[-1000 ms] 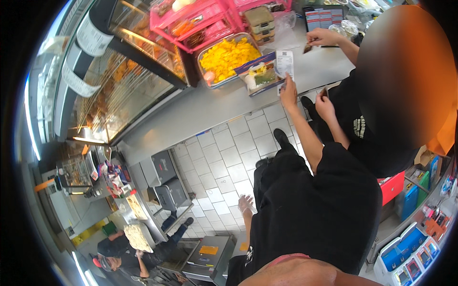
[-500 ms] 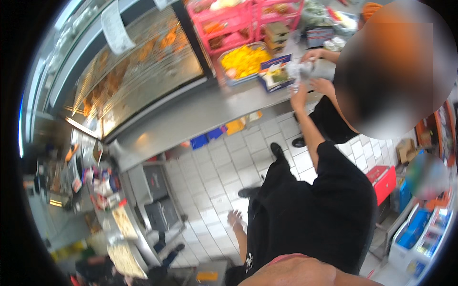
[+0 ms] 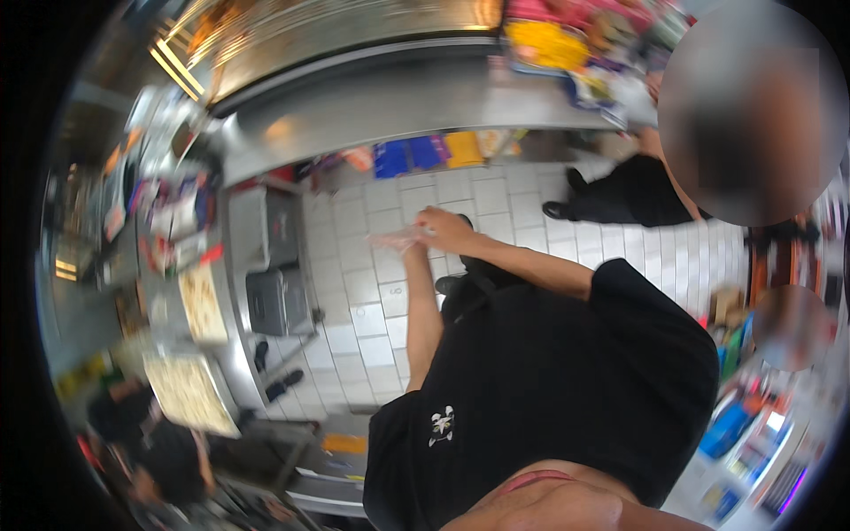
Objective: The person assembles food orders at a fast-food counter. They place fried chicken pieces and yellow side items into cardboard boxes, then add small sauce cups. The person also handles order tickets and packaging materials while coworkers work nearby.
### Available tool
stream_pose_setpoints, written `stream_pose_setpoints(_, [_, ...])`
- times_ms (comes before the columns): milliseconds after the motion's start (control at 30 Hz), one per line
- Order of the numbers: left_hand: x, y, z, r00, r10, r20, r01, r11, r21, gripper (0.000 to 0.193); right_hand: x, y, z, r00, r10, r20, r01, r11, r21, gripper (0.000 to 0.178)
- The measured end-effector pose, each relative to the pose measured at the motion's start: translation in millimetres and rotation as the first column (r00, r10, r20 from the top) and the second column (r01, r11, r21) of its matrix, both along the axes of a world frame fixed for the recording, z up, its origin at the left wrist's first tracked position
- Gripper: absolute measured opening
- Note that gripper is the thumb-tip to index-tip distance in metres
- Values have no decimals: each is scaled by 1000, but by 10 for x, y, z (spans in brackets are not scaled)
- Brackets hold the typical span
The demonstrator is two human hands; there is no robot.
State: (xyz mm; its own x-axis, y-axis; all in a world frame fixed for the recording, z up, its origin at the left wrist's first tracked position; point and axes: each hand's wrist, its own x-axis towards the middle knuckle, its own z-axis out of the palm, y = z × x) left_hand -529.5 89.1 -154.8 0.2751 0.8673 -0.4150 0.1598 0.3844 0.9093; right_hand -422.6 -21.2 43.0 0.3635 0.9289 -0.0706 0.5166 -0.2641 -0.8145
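My left hand (image 3: 396, 238), in a thin clear plastic glove, is held out over the tiled floor with its fingers stretched out, somewhat blurred. My right hand (image 3: 441, 228) crosses over to it, and its fingers close at the cuff of the plastic glove (image 3: 409, 234) near my left wrist. Whether the right hand wears a glove too is hard to make out.
A steel counter (image 3: 372, 102) runs along the far side, with a tray of yellow food (image 3: 547, 46) at its right. Another person (image 3: 637, 190) stands at far right. At left are grey bins (image 3: 274, 301) and a tray of pale dough-like food (image 3: 190, 389); people are beyond it.
My right hand has left the counter by the other person and come to my left hand. My left hand has risen forward. The view has turned, shifting the counter up and right.
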Motion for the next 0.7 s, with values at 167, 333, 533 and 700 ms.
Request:
stream_pose_setpoints(167, [-85, 204, 932, 737, 636, 228, -502, 742, -445, 101, -86, 440, 75, 892, 438, 115, -436, 899, -47, 14])
stream_pose_setpoints(333, [-501, 517, 787, 627, 669, 399, -254, 660, -707, 81, -12, 721, -820, 797, 512, -319, -566, 818, -102, 11])
stream_pose_setpoints(533, [-468, 418, -443, 727, 634, 263, -324, 654, -683, 70, 1031, 989, -3428, 927, -146, -346, -123, 753, -646, 15])
stream_pose_setpoints(700, [-241, -140, -1403, 861, 504, 73, -296, 611, -735, 53, 1809, 1142, -4915, 996, -54, -78, -15, 716, -698, 12])
